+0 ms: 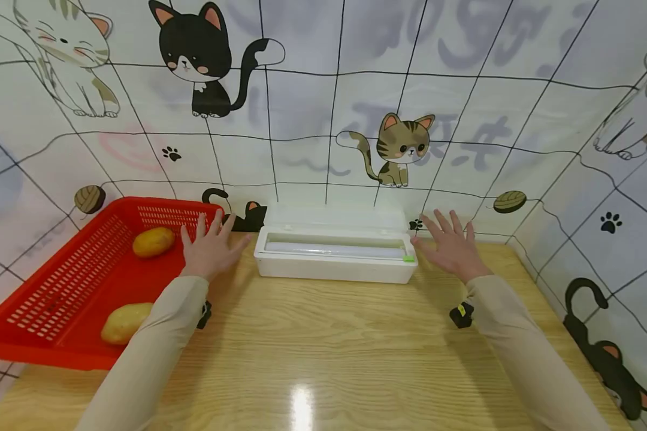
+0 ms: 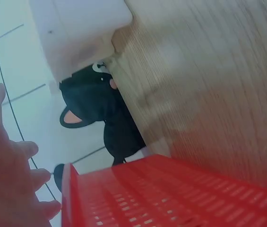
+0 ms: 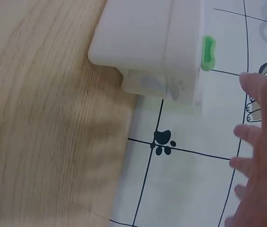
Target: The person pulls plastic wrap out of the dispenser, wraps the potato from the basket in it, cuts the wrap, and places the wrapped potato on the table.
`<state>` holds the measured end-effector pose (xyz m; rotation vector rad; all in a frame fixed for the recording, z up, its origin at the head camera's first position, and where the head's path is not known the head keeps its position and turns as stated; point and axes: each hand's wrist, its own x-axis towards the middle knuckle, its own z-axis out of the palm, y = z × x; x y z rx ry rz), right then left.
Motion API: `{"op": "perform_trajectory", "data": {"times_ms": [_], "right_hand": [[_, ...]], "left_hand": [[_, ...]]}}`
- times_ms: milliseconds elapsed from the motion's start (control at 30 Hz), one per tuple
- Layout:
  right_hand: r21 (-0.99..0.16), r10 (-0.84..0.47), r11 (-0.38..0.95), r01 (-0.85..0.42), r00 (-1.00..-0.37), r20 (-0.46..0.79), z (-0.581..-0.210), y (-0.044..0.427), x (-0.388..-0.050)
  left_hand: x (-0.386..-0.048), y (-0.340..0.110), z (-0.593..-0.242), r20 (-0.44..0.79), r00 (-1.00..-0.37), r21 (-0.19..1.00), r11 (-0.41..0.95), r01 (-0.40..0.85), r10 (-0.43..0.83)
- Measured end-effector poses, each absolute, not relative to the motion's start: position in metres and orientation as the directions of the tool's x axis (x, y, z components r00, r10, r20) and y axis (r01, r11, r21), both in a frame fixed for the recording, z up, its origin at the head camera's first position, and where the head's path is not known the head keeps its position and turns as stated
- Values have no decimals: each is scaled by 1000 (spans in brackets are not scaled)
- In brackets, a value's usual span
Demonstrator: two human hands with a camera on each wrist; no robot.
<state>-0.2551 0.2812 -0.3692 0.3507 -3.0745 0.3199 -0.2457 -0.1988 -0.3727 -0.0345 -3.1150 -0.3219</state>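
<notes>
A white box (image 1: 336, 270) with its lid up holds a clear roll (image 1: 334, 249) and has a green tab (image 1: 408, 259) at its right end. Just left of it, the left hand (image 1: 209, 251) hovers by the red basket's right edge, fingers spread, holding nothing. The right hand (image 1: 452, 246) is spread the same way beside the box's right end, also with nothing in it. In the left wrist view, fingers (image 2: 38, 178) show over the basket rim (image 2: 69, 189); in the right wrist view, fingers (image 3: 249, 135) point toward the box (image 3: 133, 38).
The red basket (image 1: 59, 353) stands on the left of the wooden table (image 1: 323, 347), with two yellowish potatoes inside, one (image 1: 153, 242) toward the back and one (image 1: 123, 324) nearer. A cat-patterned covering (image 1: 302, 161) rises behind the table and on the right.
</notes>
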Motion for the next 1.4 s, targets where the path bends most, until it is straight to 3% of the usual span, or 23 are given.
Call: {"op": "perform_trajectory", "data": {"times_ms": [233,433,667,800,1200,1400], "right_hand": [[-258,-396,854,-452,-886,241,-376,272,-252],[-279,-468,802,-528,-846,254,-378,263,-249],[-229,-536,770,-596,-798,276,-389,254,-247],[-206,-558,755,-623,-774,297,-394,252,-246],[-323,-510,769,-551,-834,210,-388,248,-246],[-359,-494,773,-523,-851,176,-387,246,-252]], "left_hand": [[-244,-184,-371,10,-995,224,969,104,104],[-243,-167,-380,47,-972,180,955,235,230],[-241,-141,-393,215,-869,155,863,481,445],[-243,-136,-398,243,-824,174,813,555,511],[-248,-142,-402,272,-827,356,747,562,493],[-256,-143,-399,215,-862,426,750,506,460]]}}
